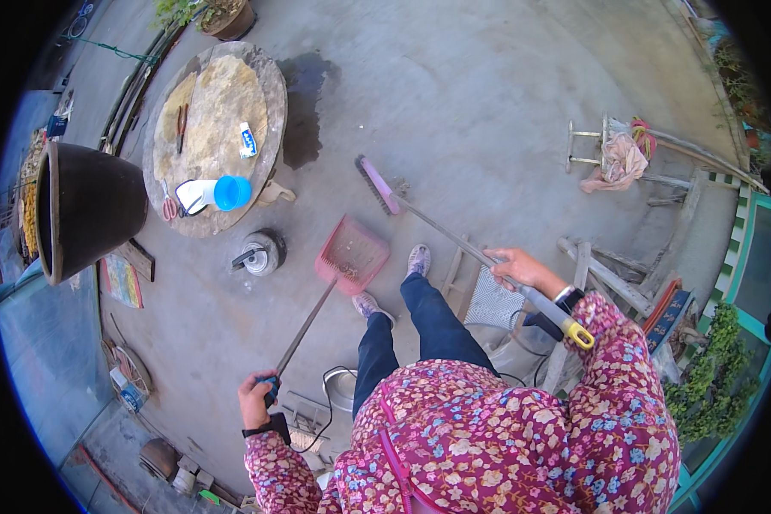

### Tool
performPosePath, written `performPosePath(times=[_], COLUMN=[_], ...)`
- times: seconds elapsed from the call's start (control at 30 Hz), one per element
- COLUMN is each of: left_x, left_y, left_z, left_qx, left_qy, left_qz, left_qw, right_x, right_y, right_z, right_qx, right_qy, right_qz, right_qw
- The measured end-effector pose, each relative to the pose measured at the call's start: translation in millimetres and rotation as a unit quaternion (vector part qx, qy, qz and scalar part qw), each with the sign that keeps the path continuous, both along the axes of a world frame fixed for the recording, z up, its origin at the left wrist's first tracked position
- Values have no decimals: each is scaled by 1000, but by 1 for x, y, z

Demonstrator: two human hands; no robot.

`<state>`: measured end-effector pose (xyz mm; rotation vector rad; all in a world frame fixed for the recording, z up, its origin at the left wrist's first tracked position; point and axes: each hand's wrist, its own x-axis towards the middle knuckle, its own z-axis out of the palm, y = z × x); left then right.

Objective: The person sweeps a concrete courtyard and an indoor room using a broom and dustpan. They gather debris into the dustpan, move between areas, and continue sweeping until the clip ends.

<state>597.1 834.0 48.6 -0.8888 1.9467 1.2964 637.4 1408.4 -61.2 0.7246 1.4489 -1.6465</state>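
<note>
My left hand [256,399] grips the end of the long handle of a pink dustpan [354,252]. The pan rests on the concrete floor in front of my feet, with some debris inside it. In my right hand [520,266] is the grey handle of a broom, its yellow loop end [580,336] near my forearm. The broom's pink head [379,183], with dark bristles, lies on the floor beyond the dustpan and apart from it. A small heap of dirt [399,186] sits beside the broom head.
A round stone table [273,83] holds pliers [181,128], scissors [169,204] and a blue cup [232,193]. Near it stand a metal kettle [263,254] and a big dark vat [96,205]. To my right are a patterned seat [493,299] and a small stool [584,144] bearing cloth.
</note>
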Motion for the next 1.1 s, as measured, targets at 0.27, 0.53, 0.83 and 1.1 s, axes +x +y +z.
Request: performPosePath(times=[0.27, 0.53, 0.83, 1.1], left_x=[-43, -60, -83, -80], left_y=[73, 114, 133, 134], left_z=[-42, -56, -63, -63], left_qx=[30, 2, -9, -14], left_qy=[-6, 6, 9, 11], left_qz=[-30, -51, -32, -38], left_qw=[999, 999, 999, 999], right_x=[-9, -75, 25, 54], right_y=[46, 55, -36, -60], right_z=[-23, -124, -83, -12], right_qx=[202, 300, 266, 123], right_qy=[68, 107, 279, 27], right_qz=[-56, 8, 225, 55], right_qw=[975, 948, 895, 991])
